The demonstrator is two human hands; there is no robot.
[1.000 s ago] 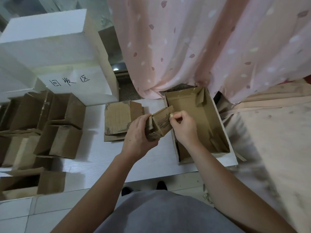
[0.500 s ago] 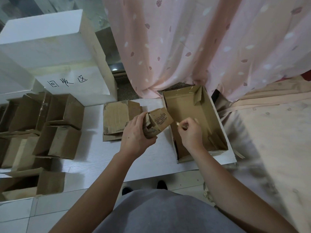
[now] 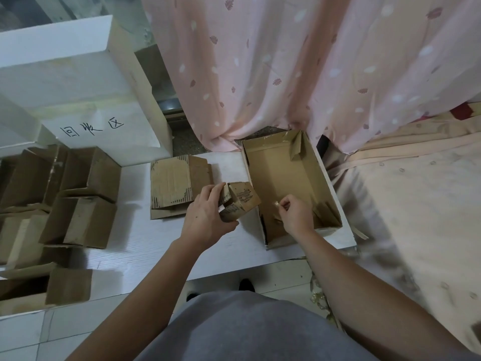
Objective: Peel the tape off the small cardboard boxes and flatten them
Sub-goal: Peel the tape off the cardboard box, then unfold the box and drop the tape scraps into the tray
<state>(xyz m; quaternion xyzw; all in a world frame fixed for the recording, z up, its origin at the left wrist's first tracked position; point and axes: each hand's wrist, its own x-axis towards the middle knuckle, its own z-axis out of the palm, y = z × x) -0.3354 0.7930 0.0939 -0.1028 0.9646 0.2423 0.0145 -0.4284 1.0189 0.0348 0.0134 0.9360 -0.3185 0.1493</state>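
Note:
My left hand (image 3: 208, 217) grips a small, partly opened cardboard box (image 3: 240, 201) above the white table (image 3: 135, 251). Its flaps are loose and printed marks show on one face. My right hand (image 3: 294, 212) is over the open brown tray box (image 3: 309, 162) on the right and pinches a small clear piece of tape (image 3: 276, 203) between thumb and fingers. A stack of flattened cardboard (image 3: 174, 186) lies just beyond my left hand. Several unflattened small boxes (image 3: 86, 201) are crowded on the table's left side.
A large white box with handwritten characters (image 3: 86, 100) stands at the back left. A pink curtain (image 3: 286, 61) hangs behind the table. A bed with a beige cover (image 3: 416, 204) borders the right. The tiled floor (image 3: 23, 334) shows below the table edge.
My right hand has pulled away from the small box and moved right and down over the tray box, carrying the peeled tape. My left hand has kept hold of the box.

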